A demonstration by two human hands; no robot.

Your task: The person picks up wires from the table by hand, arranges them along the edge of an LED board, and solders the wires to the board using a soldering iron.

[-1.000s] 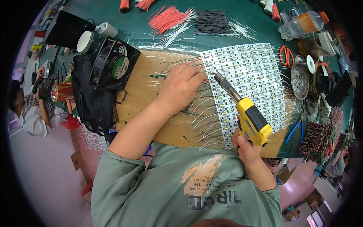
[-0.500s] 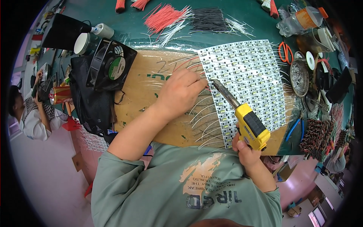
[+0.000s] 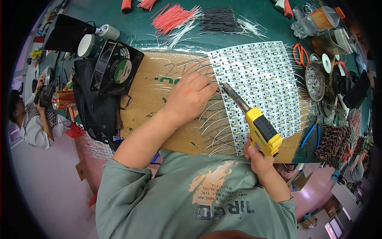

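Left hand: the left hand (image 3: 190, 97) lies knuckles-up on the cardboard sheet (image 3: 159, 91), fingers curled together and pinched at the left edge of the LED panel, seemingly on one of the white wire leads (image 3: 213, 119); whether a lead is truly nipped between the fingertips cannot be told, as the hand hides them.
Right hand: the right hand (image 3: 256, 157) is clamped round the grip of the yellow soldering iron (image 3: 260, 129), down near the body at about 5 o'clock from the left hand.
Iron's long axis: it runs from the grip at 5 o'clock up to the metal tip (image 3: 223, 85) at 11 o'clock, so the tip ends just beside the left fingertips.
LED panel: the white LED strip panel (image 3: 262, 83) lies flat on the cardboard at 3 o'clock from the left hand, its rows running left to right, its leads fanning off the left edge toward 7 o'clock.
Key relation: tip and left fingertips meet at the panel's left edge, at an upper row; the left hand is the nearer to that joint, the right reaches it only through the iron.
Around: a black fan (image 3: 117, 67) stands at 9 o'clock of the cardboard, red wire bundles (image 3: 171, 18) and black wire bundles (image 3: 219, 18) lie at 12 o'clock on the green bench (image 3: 139, 32), orange scissors (image 3: 299, 53) at 2 o'clock.
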